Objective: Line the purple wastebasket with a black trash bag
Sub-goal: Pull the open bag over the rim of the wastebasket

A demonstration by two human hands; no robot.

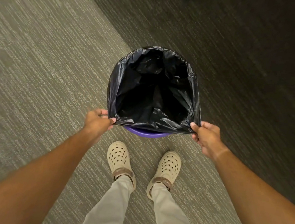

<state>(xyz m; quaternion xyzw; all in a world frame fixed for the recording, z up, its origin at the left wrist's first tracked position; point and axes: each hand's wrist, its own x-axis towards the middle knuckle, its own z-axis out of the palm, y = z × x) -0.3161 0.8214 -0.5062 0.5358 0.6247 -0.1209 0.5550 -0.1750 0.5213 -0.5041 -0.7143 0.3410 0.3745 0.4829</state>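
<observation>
1. My left hand (98,121) was closed in a pinch on the near-left corner of the black trash bag (153,92), thumb on top and fingers curled under the plastic edge.
2. My right hand (206,135) pinched the near-right corner the same way, closed tight on the bag's rim.
3. Between my two grips the near edge of the bag ran taut and nearly straight, from one pinch to the other.
4. Beyond my hands the bag's mouth stood wide open, its far edge and sides folded out over the rim of the basket.
5. The purple wastebasket (146,133) sat just below and between my hands; only a curved strip of its near rim showed under the stretched edge, so that side was not yet covered.
6. The rest of the basket was hidden by the bag.
7. It stood on the carpet (40,66), directly ahead of my cream clogs (119,157), which were just behind my grips.
</observation>
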